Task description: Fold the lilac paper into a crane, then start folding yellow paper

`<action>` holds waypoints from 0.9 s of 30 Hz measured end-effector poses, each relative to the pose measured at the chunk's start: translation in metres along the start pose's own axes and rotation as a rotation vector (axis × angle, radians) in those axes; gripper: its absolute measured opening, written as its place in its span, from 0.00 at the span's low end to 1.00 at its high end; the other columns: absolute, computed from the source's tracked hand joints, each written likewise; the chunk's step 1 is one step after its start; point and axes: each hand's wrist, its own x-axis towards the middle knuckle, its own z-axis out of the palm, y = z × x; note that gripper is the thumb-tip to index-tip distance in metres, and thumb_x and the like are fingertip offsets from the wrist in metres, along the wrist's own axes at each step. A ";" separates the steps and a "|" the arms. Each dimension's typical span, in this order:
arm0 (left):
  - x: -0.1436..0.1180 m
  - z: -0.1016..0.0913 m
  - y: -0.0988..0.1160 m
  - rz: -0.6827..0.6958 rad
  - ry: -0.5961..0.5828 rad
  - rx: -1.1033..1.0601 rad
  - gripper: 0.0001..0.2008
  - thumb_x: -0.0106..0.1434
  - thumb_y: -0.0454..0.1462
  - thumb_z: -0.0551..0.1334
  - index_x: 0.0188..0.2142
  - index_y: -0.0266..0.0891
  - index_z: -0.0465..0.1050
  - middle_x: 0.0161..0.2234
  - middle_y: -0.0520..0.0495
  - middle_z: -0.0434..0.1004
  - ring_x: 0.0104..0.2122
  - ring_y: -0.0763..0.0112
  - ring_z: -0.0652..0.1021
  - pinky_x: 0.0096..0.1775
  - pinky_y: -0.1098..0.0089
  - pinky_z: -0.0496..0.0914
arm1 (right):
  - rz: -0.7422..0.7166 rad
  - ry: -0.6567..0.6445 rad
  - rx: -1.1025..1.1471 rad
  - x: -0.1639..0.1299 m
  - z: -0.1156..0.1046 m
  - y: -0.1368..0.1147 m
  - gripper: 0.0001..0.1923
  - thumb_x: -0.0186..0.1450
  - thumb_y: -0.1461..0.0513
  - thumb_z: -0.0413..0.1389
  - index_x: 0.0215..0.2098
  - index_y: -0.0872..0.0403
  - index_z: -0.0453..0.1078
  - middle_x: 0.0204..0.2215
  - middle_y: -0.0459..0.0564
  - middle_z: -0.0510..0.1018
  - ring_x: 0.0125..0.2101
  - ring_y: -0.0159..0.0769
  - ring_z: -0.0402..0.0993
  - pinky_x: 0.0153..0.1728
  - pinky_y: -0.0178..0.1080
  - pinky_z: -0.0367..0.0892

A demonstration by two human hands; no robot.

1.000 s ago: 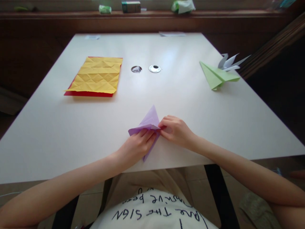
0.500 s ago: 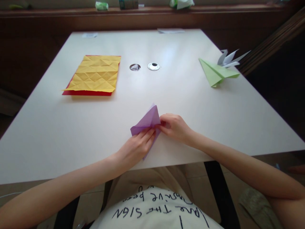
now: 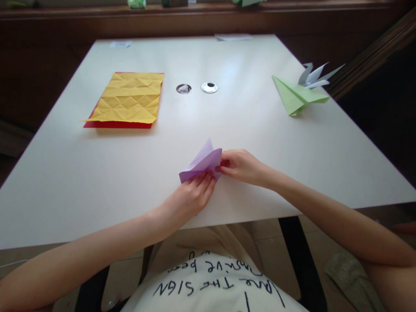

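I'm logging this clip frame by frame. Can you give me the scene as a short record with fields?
Setting: white table, person seated at its near edge
Left hand: pinches the near edge of the purple folded paper
Right hand: pinches its right corner
Far left: creased yellow sheet lying on a red sheet
Far right: green folded paper, white folded paper behind it
Centre: two round table ports

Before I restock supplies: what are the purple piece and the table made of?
Purple piece: thin matte paper, judging by its sharp creases and slight translucency. Table: smooth white top with soft glare, probably laminate, though the look leaves that open.
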 end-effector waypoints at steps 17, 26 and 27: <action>0.001 0.002 0.007 -0.020 0.005 0.086 0.21 0.61 0.23 0.44 0.51 0.20 0.65 0.46 0.31 0.73 0.42 0.58 0.76 0.44 0.62 0.71 | 0.195 -0.225 -0.163 0.008 -0.013 -0.013 0.06 0.55 0.66 0.53 0.20 0.54 0.67 0.19 0.44 0.69 0.21 0.28 0.61 0.23 0.33 0.52; 0.006 -0.005 0.004 0.047 -0.088 0.137 0.22 0.62 0.24 0.45 0.53 0.20 0.63 0.51 0.31 0.70 0.47 0.58 0.74 0.49 0.62 0.69 | 0.154 -0.274 -0.146 0.011 -0.018 -0.013 0.04 0.57 0.64 0.52 0.25 0.55 0.65 0.23 0.45 0.72 0.25 0.30 0.65 0.25 0.32 0.54; 0.007 -0.007 0.003 0.043 -0.111 0.130 0.22 0.61 0.23 0.45 0.54 0.21 0.63 0.51 0.32 0.70 0.47 0.58 0.74 0.49 0.62 0.69 | 0.153 -0.275 -0.143 0.012 -0.019 -0.014 0.04 0.57 0.64 0.52 0.25 0.55 0.65 0.24 0.45 0.72 0.26 0.30 0.65 0.25 0.31 0.54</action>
